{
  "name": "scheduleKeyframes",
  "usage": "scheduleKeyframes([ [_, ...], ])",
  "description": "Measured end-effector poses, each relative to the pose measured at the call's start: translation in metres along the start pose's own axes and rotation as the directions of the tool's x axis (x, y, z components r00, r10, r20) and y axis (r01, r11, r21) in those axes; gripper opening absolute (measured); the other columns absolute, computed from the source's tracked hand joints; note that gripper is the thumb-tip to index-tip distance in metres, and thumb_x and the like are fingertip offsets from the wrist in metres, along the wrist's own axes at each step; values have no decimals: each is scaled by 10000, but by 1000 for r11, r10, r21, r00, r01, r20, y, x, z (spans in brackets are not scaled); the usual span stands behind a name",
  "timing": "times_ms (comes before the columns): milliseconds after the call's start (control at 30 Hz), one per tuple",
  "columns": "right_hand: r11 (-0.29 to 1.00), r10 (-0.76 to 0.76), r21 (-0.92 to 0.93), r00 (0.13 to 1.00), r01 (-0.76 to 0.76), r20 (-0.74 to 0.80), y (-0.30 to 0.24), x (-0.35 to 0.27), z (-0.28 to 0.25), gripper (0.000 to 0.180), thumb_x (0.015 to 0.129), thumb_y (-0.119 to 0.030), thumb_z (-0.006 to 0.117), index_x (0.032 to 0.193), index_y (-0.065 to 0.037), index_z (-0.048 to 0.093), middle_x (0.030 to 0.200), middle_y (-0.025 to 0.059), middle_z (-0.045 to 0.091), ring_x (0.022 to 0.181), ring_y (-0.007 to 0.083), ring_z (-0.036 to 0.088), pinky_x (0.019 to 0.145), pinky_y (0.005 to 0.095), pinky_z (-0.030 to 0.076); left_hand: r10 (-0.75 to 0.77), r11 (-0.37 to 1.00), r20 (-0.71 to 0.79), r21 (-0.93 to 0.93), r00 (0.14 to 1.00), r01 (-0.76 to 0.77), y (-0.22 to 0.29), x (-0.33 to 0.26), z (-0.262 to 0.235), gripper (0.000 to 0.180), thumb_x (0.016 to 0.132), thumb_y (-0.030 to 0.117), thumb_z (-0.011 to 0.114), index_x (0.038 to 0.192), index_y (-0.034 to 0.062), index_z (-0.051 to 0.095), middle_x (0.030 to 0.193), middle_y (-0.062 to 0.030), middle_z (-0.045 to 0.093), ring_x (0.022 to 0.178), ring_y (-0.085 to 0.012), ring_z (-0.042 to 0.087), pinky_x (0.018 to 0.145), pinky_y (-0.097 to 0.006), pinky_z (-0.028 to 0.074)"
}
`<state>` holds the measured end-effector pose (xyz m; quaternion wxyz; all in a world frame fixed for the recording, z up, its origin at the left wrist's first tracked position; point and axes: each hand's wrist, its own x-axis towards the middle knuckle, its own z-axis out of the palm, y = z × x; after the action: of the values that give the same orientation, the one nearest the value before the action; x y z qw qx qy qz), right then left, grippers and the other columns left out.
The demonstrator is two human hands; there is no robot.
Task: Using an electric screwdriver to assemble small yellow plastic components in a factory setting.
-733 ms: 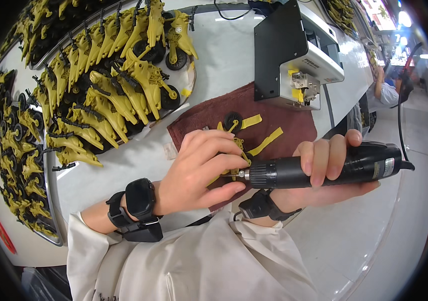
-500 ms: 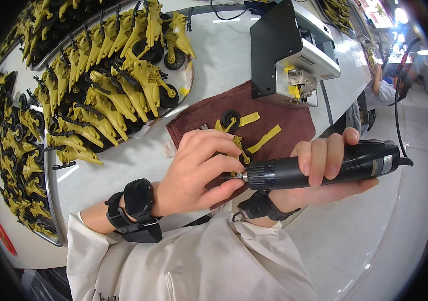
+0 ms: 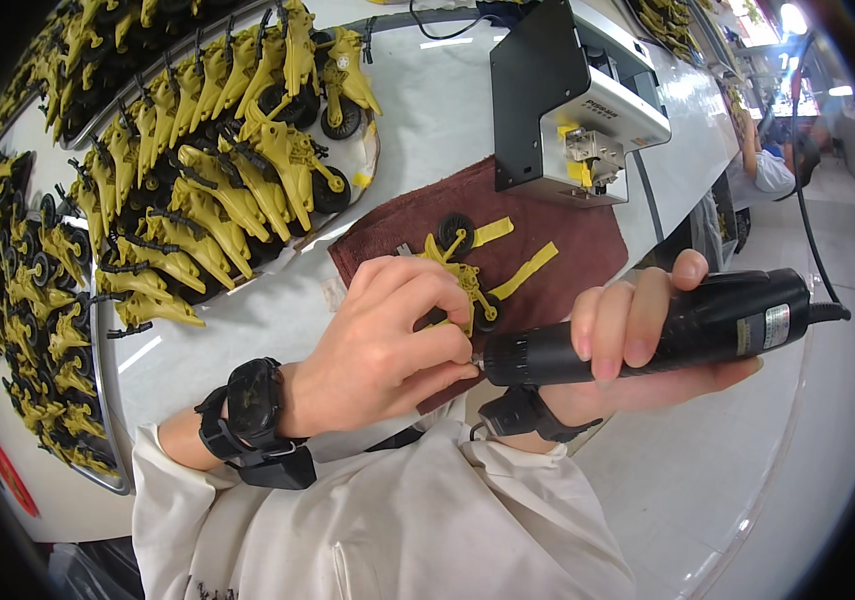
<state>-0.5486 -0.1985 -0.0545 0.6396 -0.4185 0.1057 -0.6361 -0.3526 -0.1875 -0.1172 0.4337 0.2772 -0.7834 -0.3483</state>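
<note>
The left hand (image 3: pixel 372 325) has just pulled back a little, fingertips bunching at the driver (image 3: pixel 727 315)'s nose, so more of the toy (image 3: pixel 465 278) shows; I'd say the work has shifted to the driver's tip. Whether those fingertips pinch anything, I can't tell. The right hand (image 3: pixel 637 320) is wrapped firmly round the driver. The toy lies mid-frame on the maroon cloth (image 3: pixel 577 230), spindly and yellow with black wheels, partly hidden behind the left fingers.
</note>
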Motion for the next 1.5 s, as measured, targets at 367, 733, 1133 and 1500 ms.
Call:
scheduleKeyframes([
  [367,938,-309,96,931,332,-195,-25,0,-6,603,833,-492,570,1140,11,441,692,44,492,502,141,473,536,303,355,55,997,-183,56,981,-46,-3,0,4,225,630,125,798,771,103,624,888,-43,574,933,-291,504,761,-377,427],
  [733,936,-278,164,941,311,-195,-17,-1,-3,587,840,-479,571,1144,3,429,700,37,490,514,140,482,546,298,359,71,994,-217,97,974,-51,-5,-5,5,245,637,161,808,800,100,636,940,-64,593,961,-307,499,775,-372,437],
  [1133,923,-301,188,933,337,-196,-17,0,-1,566,836,-447,586,1138,6,432,694,38,488,515,142,480,545,295,358,83,993,-216,104,973,-62,-5,-4,4,237,632,154,802,789,96,634,936,-68,594,948,-305,510,783,-386,431],
  [1500,934,-276,174,940,311,-200,-17,-1,-2,577,841,-470,577,1139,1,429,699,37,489,512,135,478,536,286,359,81,994,-188,88,979,-65,-6,-5,8,218,654,157,781,802,87,638,945,-64,590,947,-292,512,796,-385,429],
])
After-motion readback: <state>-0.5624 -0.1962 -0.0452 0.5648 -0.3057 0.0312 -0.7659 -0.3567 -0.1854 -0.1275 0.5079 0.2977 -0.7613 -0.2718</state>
